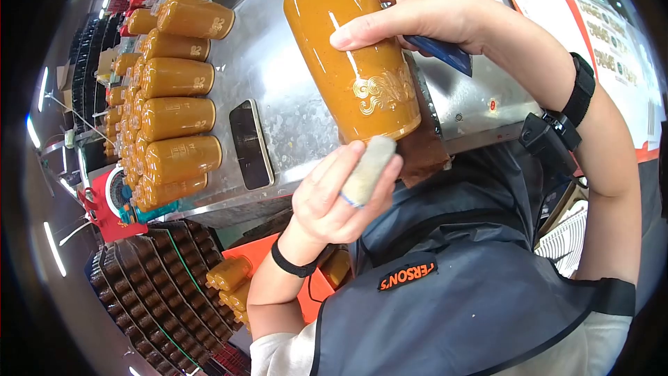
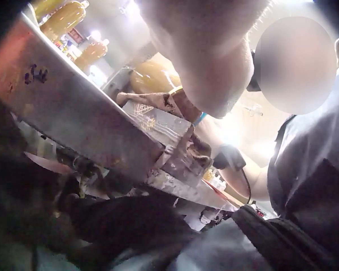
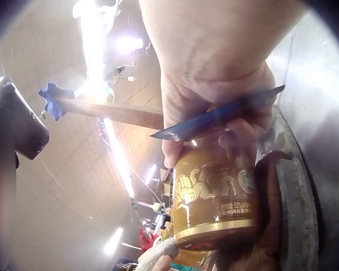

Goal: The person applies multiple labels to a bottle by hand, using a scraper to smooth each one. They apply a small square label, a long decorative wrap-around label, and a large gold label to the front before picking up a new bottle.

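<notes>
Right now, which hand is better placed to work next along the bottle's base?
Probably the left hand: its covered finger sits at the edge of the bottle's base. The right hand grips the bottle and has a blue blade-like tool tucked in it.

Orange "ERSON'S" on apron patch; small gold characters on held bottle unreadable.

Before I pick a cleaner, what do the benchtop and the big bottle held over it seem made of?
The benchtop looks like bare metal, likely stainless steel: silvery grey, with blurred reflections and scuffs. The bottle looks like glossy glass or glazed ceramic, amber with gold decoration; the sharp highlights fit either.
</notes>
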### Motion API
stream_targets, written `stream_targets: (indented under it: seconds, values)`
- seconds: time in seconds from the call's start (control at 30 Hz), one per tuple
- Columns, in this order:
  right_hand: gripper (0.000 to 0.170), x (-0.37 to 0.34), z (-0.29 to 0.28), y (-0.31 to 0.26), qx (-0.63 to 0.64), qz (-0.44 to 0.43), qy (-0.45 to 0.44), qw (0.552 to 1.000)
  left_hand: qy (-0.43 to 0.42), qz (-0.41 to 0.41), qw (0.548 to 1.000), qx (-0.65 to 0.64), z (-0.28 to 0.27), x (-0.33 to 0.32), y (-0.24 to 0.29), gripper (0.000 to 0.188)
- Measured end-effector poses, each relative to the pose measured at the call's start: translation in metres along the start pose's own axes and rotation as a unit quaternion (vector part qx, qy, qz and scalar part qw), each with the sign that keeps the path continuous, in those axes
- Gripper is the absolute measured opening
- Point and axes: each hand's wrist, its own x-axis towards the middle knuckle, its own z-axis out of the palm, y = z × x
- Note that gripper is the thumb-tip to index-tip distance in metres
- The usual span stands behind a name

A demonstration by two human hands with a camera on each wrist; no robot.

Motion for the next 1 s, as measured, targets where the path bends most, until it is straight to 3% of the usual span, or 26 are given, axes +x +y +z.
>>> stream_targets:
  seconds: [0.2, 0.43, 0.63, 0.7, 1.0]
  values:
    - [0.069, -0.002, -0.001, -0.001, 0.004, 0.002, -0.003, 1.000, 0.020, 0.002, 0.999, 0.035, 0.013, 0.004, 0.008, 0.038]
    - [0.066, 0.000, 0.001, -0.002, -0.018, 0.006, 0.005, 1.000, 0.000, -0.109, 0.994, -0.033, 0.004, -0.022, 0.019, 0.043]
    - [0.064, -0.002, 0.001, -0.003, 0.011, -0.015, 0.006, 1.000, 0.005, -0.067, 0.997, 0.041, 0.011, 0.001, 0.022, 0.042]
    - [0.063, -0.001, 0.000, -0.003, -0.034, 0.029, 0.016, 0.999, 0.018, -0.084, 0.994, 0.074, 0.019, 0.001, 0.028, 0.042]
    - [0.062, 0.002, 0.000, 0.003, -0.004, -0.003, 0.004, 1.000, -0.007, -0.108, 0.994, 0.010, 0.003, -0.008, 0.028, 0.041]
